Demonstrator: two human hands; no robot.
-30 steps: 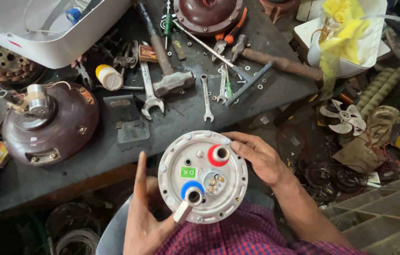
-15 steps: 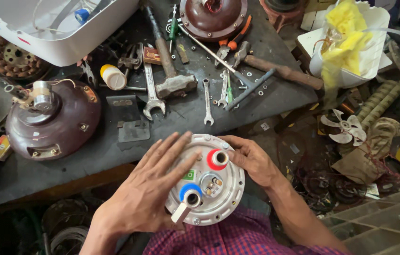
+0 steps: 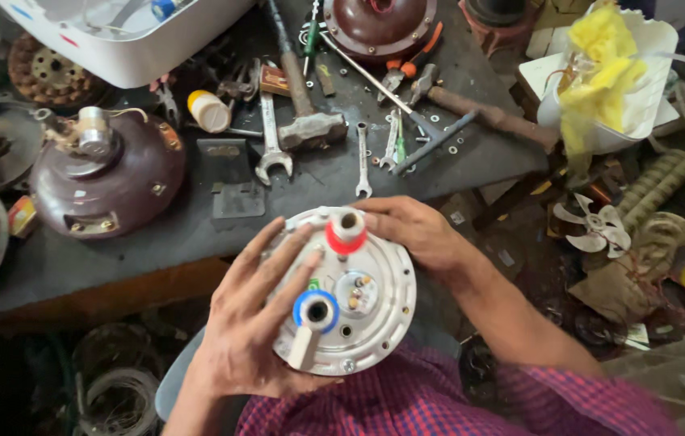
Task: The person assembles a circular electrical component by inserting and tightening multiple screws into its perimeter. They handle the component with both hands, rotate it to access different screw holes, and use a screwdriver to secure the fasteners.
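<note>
Gripping the round white flange plate [image 3: 350,299] over the lap, at 6 o'clock from the desk [image 3: 197,226]: left hand [image 3: 254,315] spread across its face, right hand [image 3: 411,230] clamping the 1 o'clock rim, steadying it.

I am counting one round white plate [image 3: 375,323] carrying two pipe stubs, one red-collared [image 3: 347,230] and one blue-collared [image 3: 315,311]; two hands, left [image 3: 250,323] and right [image 3: 411,230]; one hammer [image 3: 304,101]; three brown motor housings [image 3: 104,182].
</note>
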